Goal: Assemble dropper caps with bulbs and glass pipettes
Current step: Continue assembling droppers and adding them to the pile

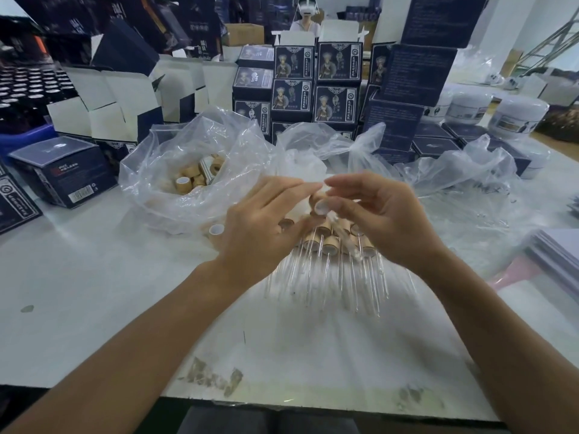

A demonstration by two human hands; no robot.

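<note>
The fingers (308, 184) of the left hand (263, 227) reach out almost straight and meet the curled fingertips of the right hand (382, 214) above the middle of the white worktable (94, 277). Between them sits a tan wood-look dropper cap (314, 200) with a white liner; the right thumb and forefinger pinch it, while just how the left fingers grip it is hidden. A thin clear glass pipette (343, 236) slants from the cap down and toward the wearer, its long axis running diagonally under the right palm, tip lowest.

Directly beneath the hands lies a heap of finished droppers (326, 245), tan caps bunched at the far side and glass tubes fanning toward the near table edge. A single loose tan cap (216, 230) lies just left of the left hand.

Behind and to the left, a crumpled clear plastic bag (175, 170) stands open with loose tan caps (194, 177) inside. A second clear plastic bag (454, 183) spreads out to the right; its contents cannot be made out. Stacked navy printed cartons (313, 86) fill the back.
</note>
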